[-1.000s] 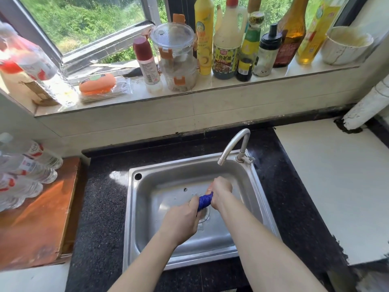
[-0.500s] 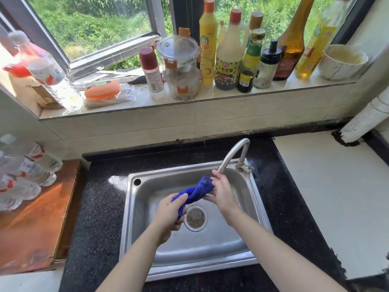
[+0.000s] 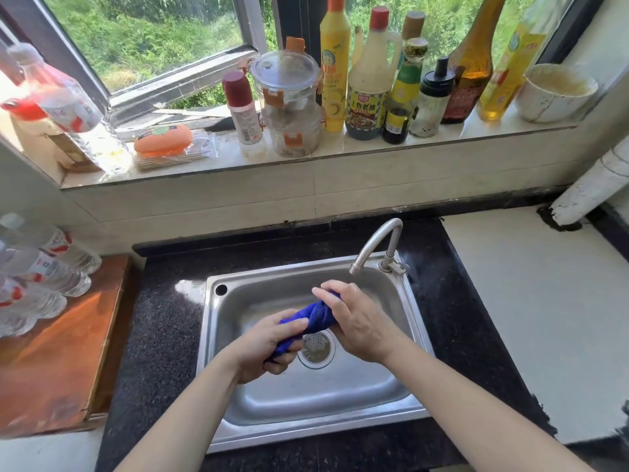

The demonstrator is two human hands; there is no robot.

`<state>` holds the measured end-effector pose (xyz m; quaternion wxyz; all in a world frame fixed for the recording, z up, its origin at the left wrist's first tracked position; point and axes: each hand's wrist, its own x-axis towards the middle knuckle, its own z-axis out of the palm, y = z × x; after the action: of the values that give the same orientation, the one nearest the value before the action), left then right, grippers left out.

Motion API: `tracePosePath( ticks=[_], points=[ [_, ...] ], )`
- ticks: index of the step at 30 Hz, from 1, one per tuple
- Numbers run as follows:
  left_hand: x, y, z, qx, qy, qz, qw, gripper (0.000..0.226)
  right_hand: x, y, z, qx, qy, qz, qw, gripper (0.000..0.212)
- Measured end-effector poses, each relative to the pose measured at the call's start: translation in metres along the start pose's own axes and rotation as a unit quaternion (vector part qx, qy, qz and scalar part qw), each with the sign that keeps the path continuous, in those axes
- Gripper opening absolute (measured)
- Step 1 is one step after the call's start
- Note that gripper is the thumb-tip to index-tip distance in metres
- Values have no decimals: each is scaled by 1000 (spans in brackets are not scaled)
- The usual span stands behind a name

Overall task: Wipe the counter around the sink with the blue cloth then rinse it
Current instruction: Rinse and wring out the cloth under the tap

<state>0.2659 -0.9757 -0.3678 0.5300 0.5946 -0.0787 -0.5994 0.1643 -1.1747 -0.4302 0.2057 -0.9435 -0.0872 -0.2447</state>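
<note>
Two hands: both wrapped tight round the blue cloth (image 3: 315, 313)
Left hand (image 3: 263, 345): clenches lower end
Right hand (image 3: 360, 323): clenches upper end, over sink (image 3: 306, 400)

Sunlit window (image 3: 153, 46) and sill (image 3: 340, 156) above tiled wall (image 3: 238, 206).

**Tally at the Kitchen Sink**

Two hands are counted: one left hand (image 3: 262, 349) and one right hand (image 3: 360, 321). One blue cloth (image 3: 315, 313) is seen. One sink (image 3: 208, 335), one tap (image 3: 371, 243) and one drain strainer (image 3: 316, 350) are counted. Eight upright bottles (image 3: 369, 97) can be made out on the sill, a ninth being uncertain. Two clear tubs (image 3: 289, 86), one white bowl (image 3: 554, 97) and one orange sponge (image 3: 163, 139) are noted. At least three water bottles (image 3: 58, 277) are counted at the left.
</note>
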Motion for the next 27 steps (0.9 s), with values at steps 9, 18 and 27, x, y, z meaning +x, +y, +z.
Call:
tracePosePath(
  ticks=[9,18,27],
  points=[
    [12,-19,-25,352,151,175,907,35,5,-7,-7,-50,-285,133,948,37],
    [23,-45,-29,375,259,266,849,45,10,-24,-2,268,-281,360,848,37],
    [9,-28,-16,252,255,135,924,18,8,-24,-13,162,-274,260,912,37]
  ],
)
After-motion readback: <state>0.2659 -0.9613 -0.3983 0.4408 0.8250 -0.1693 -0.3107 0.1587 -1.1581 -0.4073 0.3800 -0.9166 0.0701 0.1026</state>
